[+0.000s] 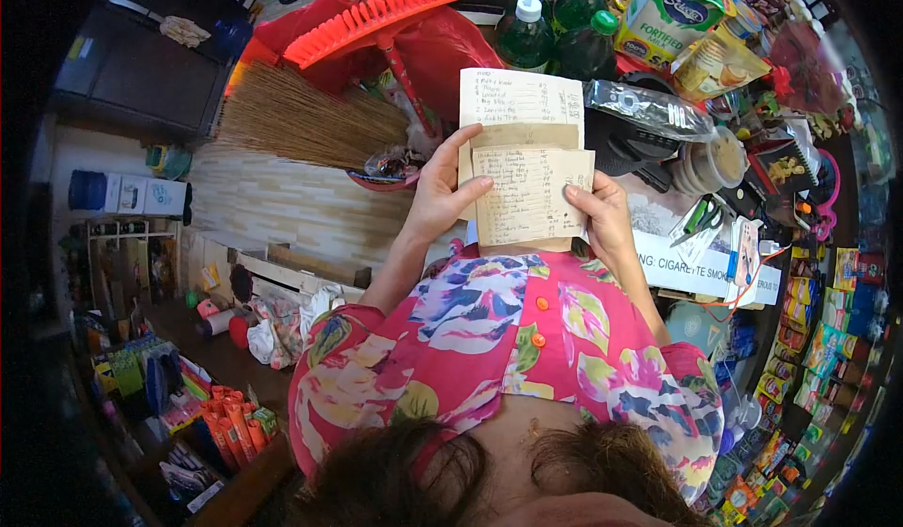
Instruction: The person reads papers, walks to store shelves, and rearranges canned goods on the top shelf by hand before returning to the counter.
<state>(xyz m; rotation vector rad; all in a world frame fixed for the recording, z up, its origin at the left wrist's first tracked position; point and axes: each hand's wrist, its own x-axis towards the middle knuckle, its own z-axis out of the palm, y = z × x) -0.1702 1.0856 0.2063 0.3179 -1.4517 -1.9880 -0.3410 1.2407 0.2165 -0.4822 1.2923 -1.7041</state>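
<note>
A shop is indicated: rows of colourful packets [831,343] are displayed at right, a printed cigarette notice [691,271] is set along the counter's [649,209] near edge, and 4 bottles [527,45] are grouped beyond.

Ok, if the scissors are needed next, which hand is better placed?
Right, probably: the right hand, though holding the papers, is nearer the scissors; the left hand grips their far edge.

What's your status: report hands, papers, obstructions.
Left hand and right hand pinching handwritten papers. Papers overlapped, writing facing the wearer. Only thumbs over the front sheet's edges.
</note>
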